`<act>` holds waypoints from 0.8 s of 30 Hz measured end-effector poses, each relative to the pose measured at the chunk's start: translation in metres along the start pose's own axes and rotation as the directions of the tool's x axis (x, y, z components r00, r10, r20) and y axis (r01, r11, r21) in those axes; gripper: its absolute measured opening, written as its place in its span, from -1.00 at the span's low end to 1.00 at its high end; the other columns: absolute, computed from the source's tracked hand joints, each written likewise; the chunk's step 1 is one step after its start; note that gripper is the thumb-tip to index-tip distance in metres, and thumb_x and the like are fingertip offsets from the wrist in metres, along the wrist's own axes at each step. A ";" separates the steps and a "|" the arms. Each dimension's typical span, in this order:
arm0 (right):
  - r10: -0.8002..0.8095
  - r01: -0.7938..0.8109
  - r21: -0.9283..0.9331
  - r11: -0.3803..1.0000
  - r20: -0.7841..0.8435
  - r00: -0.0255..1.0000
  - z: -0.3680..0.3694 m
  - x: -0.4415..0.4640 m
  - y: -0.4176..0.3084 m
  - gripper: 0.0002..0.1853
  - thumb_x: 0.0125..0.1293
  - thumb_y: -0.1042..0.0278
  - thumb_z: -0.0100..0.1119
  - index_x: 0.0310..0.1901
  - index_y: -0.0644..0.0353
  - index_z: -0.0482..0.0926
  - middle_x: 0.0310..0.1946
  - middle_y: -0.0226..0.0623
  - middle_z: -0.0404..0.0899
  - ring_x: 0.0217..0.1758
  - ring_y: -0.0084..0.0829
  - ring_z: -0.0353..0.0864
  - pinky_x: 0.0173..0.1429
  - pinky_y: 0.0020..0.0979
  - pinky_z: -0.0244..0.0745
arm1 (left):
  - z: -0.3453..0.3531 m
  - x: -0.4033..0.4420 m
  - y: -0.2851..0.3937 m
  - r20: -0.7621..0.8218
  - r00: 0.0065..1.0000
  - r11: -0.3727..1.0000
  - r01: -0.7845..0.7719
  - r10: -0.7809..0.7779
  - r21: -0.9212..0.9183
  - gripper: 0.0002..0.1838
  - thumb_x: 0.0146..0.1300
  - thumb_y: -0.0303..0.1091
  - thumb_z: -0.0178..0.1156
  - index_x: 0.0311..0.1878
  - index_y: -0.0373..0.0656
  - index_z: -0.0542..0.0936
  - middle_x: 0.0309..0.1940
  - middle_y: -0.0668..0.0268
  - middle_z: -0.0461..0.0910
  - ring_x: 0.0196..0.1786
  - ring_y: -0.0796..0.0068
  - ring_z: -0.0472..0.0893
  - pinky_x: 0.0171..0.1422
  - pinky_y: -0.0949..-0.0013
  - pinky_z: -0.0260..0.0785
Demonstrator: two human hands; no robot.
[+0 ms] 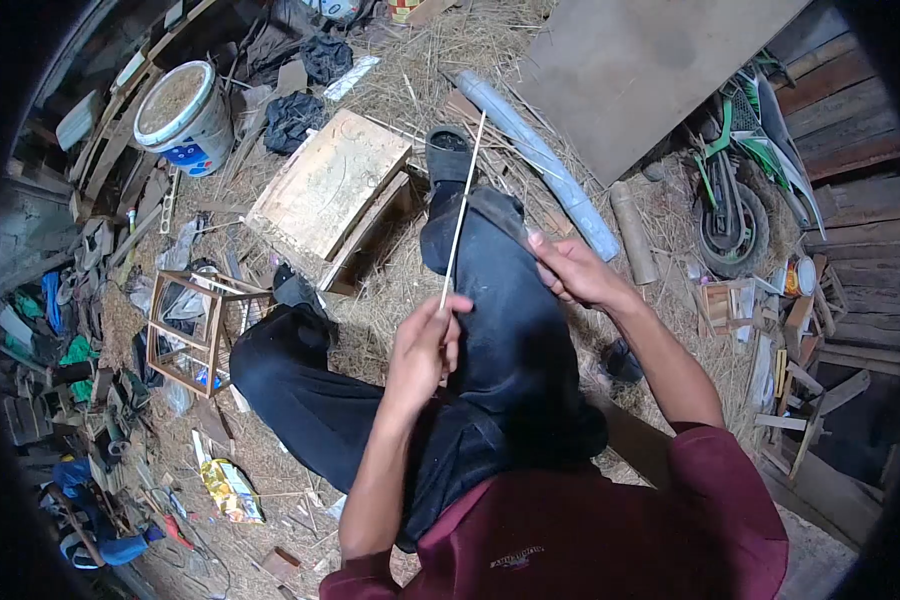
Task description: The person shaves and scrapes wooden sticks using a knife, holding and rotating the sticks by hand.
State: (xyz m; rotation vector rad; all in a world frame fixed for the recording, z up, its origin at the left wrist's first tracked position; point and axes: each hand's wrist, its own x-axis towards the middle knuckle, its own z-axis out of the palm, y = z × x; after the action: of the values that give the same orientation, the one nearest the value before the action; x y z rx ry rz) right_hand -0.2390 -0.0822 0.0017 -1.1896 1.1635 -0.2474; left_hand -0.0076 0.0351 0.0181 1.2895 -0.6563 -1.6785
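Note:
A thin, pale wooden stick points away from the body above the raised knee. My left hand is closed round its near end, thumb and index finger pinching it. Right of the stick, my right hand is closed round a knife-like tool, whose dark blade points left toward the stick above the trouser leg. Whether the blade touches the stick I cannot tell. The dark trousers lie directly below both hands.
A wooden box and a small wooden frame stand at the left, with a white bucket behind. A grey pipe, a large board and a green-framed motorbike are ahead and right. Straw covers the floor.

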 end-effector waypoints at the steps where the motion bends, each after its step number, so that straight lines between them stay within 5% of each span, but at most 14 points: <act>1: -0.046 0.046 -0.060 0.997 -0.005 0.999 0.005 0.001 -0.004 -0.29 0.40 -0.37 -0.15 -0.70 0.09 0.38 -0.79 -0.55 0.27 -0.76 -0.69 0.20 -0.66 -0.58 0.09 | 0.003 0.010 0.005 0.014 1.000 1.000 0.022 -0.022 -0.001 -0.71 0.51 -0.33 -0.17 -0.05 -0.25 0.53 -0.60 0.54 0.26 -0.61 0.76 0.22 -0.56 0.58 0.02; 3: -0.080 0.087 -0.145 0.986 0.052 0.995 0.006 0.003 -0.014 -0.25 0.41 -0.37 -0.16 -0.73 0.12 0.41 -0.79 -0.53 0.31 -0.71 -0.66 0.28 -0.58 -0.55 0.20 | 0.003 0.029 0.005 0.053 0.998 0.999 0.020 -0.022 0.028 -0.74 0.51 -0.29 -0.14 -0.07 -0.22 0.51 -0.61 0.56 0.24 -0.62 0.75 0.17 -0.56 0.59 -0.03; 6: -0.209 0.240 -0.296 0.924 0.135 0.969 0.007 0.016 -0.014 -0.26 0.44 -0.35 -0.21 -0.72 0.10 0.38 -0.80 -0.55 0.27 -0.72 -0.68 0.20 -0.63 -0.52 0.08 | -0.001 0.048 0.014 0.109 0.994 0.991 -0.015 0.000 0.130 -0.74 0.52 -0.28 -0.12 -0.13 -0.20 0.53 -0.62 0.58 0.23 -0.64 0.76 0.12 -0.57 0.57 -0.08; 8: -0.168 0.207 -0.323 0.923 0.146 0.975 0.008 0.018 -0.021 -0.25 0.44 -0.35 -0.21 -0.74 0.11 0.36 -0.80 -0.55 0.26 -0.72 -0.67 0.18 -0.62 -0.49 0.08 | -0.005 0.049 0.024 0.128 0.992 0.969 -0.044 0.013 0.245 -0.73 0.52 -0.29 -0.12 -0.15 -0.21 0.55 -0.63 0.58 0.24 -0.64 0.76 0.12 -0.57 0.57 -0.09; 13: -0.149 0.184 -0.297 0.937 0.136 0.979 0.010 0.021 -0.026 -0.25 0.44 -0.35 -0.21 -0.76 0.10 0.34 -0.81 -0.56 0.24 -0.74 -0.68 0.16 -0.62 -0.51 0.06 | -0.020 0.023 0.033 0.088 0.984 0.972 0.136 -0.155 0.191 -0.69 0.49 -0.26 -0.10 -0.16 -0.21 0.60 -0.63 0.55 0.29 -0.61 0.76 0.17 -0.53 0.57 -0.04; 16: -0.104 0.156 -0.342 0.927 0.165 0.981 0.006 0.022 -0.026 -0.23 0.42 -0.38 -0.18 -0.71 0.15 0.45 -0.79 -0.50 0.34 -0.69 -0.63 0.30 -0.57 -0.47 0.22 | -0.028 0.015 0.027 0.141 0.970 0.979 0.185 -0.196 0.091 -0.70 0.49 -0.26 -0.10 -0.15 -0.20 0.60 -0.64 0.56 0.28 -0.61 0.76 0.17 -0.53 0.57 -0.04; 24: -0.002 0.056 -0.341 0.938 0.156 0.988 0.013 0.018 -0.035 -0.22 0.42 -0.38 -0.20 -0.74 0.15 0.43 -0.80 -0.50 0.30 -0.70 -0.62 0.27 -0.57 -0.47 0.21 | -0.015 0.028 0.023 0.065 0.995 0.946 0.049 -0.074 0.321 -0.69 0.50 -0.22 -0.09 -0.14 -0.18 0.59 -0.64 0.60 0.24 -0.63 0.77 0.13 -0.55 0.59 -0.06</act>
State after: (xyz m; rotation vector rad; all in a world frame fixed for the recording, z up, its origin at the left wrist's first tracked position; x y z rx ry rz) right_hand -0.2068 -0.1018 0.0194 -1.5070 1.0809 0.0304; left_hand 0.0123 0.0008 0.0194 1.4896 -0.9744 -1.7282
